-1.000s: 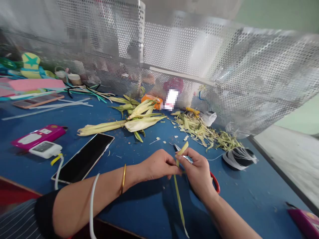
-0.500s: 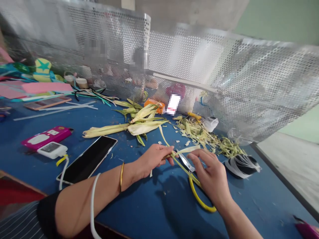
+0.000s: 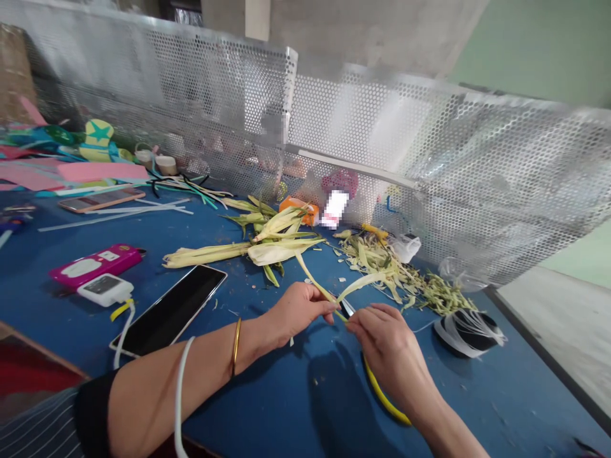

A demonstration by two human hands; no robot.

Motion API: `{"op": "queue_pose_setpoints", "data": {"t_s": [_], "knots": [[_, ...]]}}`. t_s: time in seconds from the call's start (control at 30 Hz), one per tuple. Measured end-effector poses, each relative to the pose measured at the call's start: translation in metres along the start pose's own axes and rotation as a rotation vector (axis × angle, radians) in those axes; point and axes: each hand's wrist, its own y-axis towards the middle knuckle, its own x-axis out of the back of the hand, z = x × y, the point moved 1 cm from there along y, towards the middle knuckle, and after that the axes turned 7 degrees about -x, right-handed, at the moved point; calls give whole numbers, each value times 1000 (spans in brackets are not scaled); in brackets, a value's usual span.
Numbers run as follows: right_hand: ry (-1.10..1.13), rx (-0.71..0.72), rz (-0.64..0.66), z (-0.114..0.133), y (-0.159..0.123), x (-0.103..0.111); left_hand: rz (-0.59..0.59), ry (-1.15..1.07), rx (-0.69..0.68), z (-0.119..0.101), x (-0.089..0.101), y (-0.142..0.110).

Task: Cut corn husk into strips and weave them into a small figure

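Observation:
Between finger and thumb, my left hand [image 3: 308, 310] pinches narrow strips of pale corn husk [image 3: 360, 284], which cross near my fingertips. My right hand [image 3: 384, 334] is closed on the strip's lower end, close beside the left fingers. One strip end reaches up toward the husk pile, another toward the upper right. Scissors with a yellow handle [image 3: 384, 394] lie on the blue table, partly hidden under my right hand. Beyond my hands is a pile of larger corn husks [image 3: 274, 248].
Husk scraps [image 3: 377, 257] lie at the back right, near a black spool [image 3: 465, 332] with clear strands. A dark-screened phone [image 3: 172, 308] and a magenta power bank [image 3: 98, 264] are at left. A white cable loops over my left forearm. A perforated metal screen [image 3: 353, 121] stands behind.
My right hand has moved left and down to the left fingers and closed on the strip. The camera view has shifted slightly.

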Motion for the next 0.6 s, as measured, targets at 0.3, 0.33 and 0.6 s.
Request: {"op": "queue_pose_setpoints", "data": {"t_s": [0.3, 0.33, 0.6], "knots": [[315, -291, 93, -14, 6, 1, 71, -122, 16, 0, 6, 2], [392, -368, 110, -16, 7, -1, 101, -157, 21, -1, 6, 1], [1020, -687, 29, -13, 10, -16, 265, -60, 64, 2, -4, -6]]}}
